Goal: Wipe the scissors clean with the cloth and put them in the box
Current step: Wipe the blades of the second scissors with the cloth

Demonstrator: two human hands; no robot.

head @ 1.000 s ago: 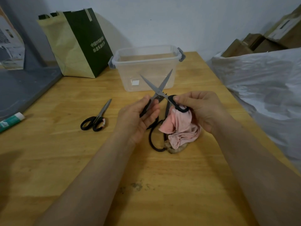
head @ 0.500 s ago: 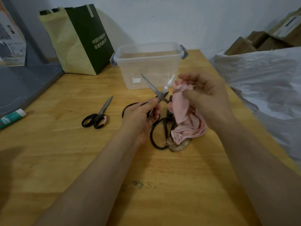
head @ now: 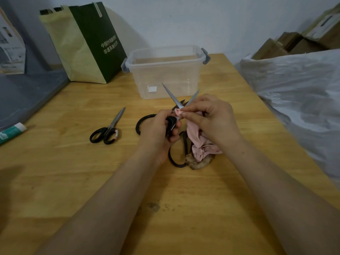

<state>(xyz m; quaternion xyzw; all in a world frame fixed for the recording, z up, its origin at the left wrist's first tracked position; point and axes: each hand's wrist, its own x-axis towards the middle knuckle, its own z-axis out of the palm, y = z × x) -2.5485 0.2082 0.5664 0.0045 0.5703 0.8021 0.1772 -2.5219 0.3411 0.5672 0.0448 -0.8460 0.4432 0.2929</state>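
My left hand (head: 159,129) grips the black handles of a pair of scissors (head: 174,100), whose blades are spread apart and point up toward the box. My right hand (head: 211,116) pinches a pink cloth (head: 198,142) against the blades near the pivot; the rest of the cloth hangs to the table. Under my hands lies a large pair of black-handled shears (head: 176,153), partly hidden. A smaller pair of black scissors (head: 108,129) lies shut on the table to the left. The clear plastic box (head: 165,70) stands behind, lidless and empty.
A green and cream paper bag (head: 86,43) stands at the back left. A white-green tube (head: 11,132) lies at the left edge. A white plastic sack (head: 294,89) bulges over the table's right side. A brownish lump (head: 199,162) sits under the cloth.
My right hand dropped from near the blade tip to the pivot, drawing the cloth down with it. The left hand kept its hold on the handles.
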